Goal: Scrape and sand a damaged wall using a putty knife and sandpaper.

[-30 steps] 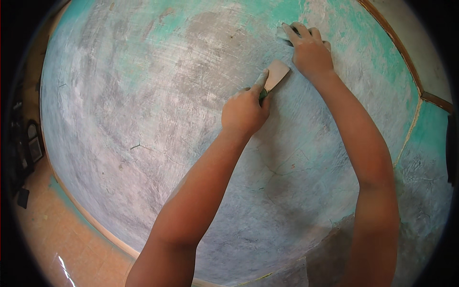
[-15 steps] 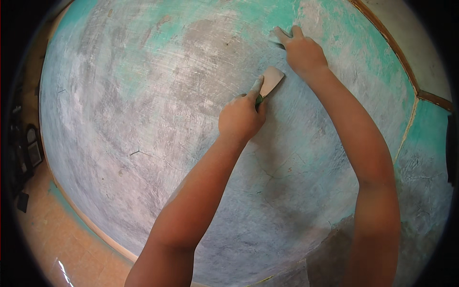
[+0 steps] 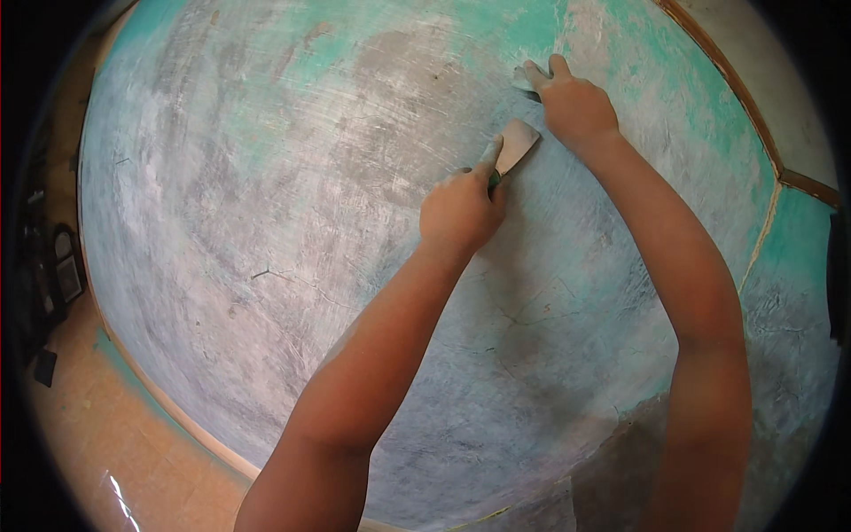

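Observation:
My left hand (image 3: 461, 211) is closed around the green handle of a putty knife, near the middle of the view. Its pale flat blade (image 3: 518, 146) points up and right, close to the wall (image 3: 292, 213). Farther up and to the right, my right hand (image 3: 578, 113) bends its fingers over a small flat grey piece (image 3: 523, 80) against the wall. Most of that piece is hidden, and its kind is unclear. The wall is patchy, with whitish-grey plaster and turquoise paint, scratch marks and fine cracks. Greyish dust coats my fingers.
Brown wooden trim (image 3: 731, 80) borders the wall at the upper right. A turquoise and grey wall section (image 3: 789, 257) adjoins on the right. Orange-tan floor (image 3: 133, 417) lies at the lower left, with dark objects (image 3: 64, 266) beyond the wall's left edge.
The whole view has shifted slightly. My right hand has slid a little down the wall with the flat piece. My left hand keeps its grip on the putty knife, almost in place.

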`<state>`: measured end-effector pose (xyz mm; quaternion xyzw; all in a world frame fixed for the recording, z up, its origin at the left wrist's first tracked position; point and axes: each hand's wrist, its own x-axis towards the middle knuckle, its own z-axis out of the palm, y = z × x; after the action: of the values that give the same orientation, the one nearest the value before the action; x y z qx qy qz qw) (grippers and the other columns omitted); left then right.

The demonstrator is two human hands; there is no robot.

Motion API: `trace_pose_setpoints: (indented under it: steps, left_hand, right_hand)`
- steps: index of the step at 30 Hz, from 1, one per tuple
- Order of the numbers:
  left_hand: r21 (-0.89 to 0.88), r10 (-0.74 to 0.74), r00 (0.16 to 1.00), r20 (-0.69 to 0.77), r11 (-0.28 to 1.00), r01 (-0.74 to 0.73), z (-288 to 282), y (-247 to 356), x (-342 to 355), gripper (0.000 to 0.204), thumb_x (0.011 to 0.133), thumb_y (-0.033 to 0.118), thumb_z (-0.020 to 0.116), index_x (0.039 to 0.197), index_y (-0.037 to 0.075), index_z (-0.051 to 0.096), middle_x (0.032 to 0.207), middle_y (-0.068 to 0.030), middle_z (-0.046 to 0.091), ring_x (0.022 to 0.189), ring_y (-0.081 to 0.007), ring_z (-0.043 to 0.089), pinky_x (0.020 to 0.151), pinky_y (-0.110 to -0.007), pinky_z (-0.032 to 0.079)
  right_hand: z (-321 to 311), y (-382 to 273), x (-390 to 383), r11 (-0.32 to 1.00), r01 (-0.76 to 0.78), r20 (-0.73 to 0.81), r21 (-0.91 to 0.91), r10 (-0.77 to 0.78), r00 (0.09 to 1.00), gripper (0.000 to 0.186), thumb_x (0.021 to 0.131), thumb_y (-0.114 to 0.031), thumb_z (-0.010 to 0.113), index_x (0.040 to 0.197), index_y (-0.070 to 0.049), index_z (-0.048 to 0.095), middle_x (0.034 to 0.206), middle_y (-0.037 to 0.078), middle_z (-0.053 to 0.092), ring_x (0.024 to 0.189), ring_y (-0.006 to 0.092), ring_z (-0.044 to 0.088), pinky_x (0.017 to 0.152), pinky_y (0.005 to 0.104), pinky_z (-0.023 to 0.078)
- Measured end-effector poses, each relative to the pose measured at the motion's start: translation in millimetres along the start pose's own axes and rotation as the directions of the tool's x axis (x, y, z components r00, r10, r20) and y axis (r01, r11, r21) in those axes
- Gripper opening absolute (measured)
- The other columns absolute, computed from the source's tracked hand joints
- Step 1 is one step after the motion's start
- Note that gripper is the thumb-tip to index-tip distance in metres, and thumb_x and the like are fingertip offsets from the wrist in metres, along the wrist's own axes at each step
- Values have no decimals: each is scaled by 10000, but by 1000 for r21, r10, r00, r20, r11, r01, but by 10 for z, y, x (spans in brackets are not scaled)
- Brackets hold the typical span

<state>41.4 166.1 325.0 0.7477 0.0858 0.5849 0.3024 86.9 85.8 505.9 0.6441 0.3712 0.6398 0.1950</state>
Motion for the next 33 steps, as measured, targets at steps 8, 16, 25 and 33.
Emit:
trace_pose_setpoints:
  steps: [8,16,25,33]
  left_hand:
    - [5,8,1000,0,1000,-8,-25,-26,7,549,911,353,565,1441,333,425,952,-187,673,893,-382,655,792,-470,521]
    - [3,13,1000,-5,1000,-13,-28,-23,25,558,912,353,555,1450,330,408,950,-196,675,887,-379,656,786,-475,520]
    - [9,9,1000,14,1000,-9,-42,-32,30,562,905,350,562,1447,326,415,942,-187,679,887,-379,656,786,-467,521]
    - [-6,4,999,33,1000,-4,-62,-9,20,559,911,352,558,1450,334,408,918,-199,673,881,-380,655,787,-470,520]
  right_hand:
    - [-109,-56,14,997,-71,62,-18,72,995,405,925,-132,439,1313,-119,556,1211,156,529,946,340,670,788,455,560]
    - [-190,-81,55,997,-70,118,-10,71,990,355,952,-144,414,1266,-91,571,1167,172,587,970,346,666,809,451,555]
    - [-245,-129,96,992,-128,205,-10,127,970,342,944,-113,416,1243,-80,578,1099,150,675,1016,315,660,842,432,545]
    - [-302,-76,130,979,-201,244,44,184,952,347,923,-102,442,1238,-96,588,1065,163,676,1022,329,655,851,446,533]
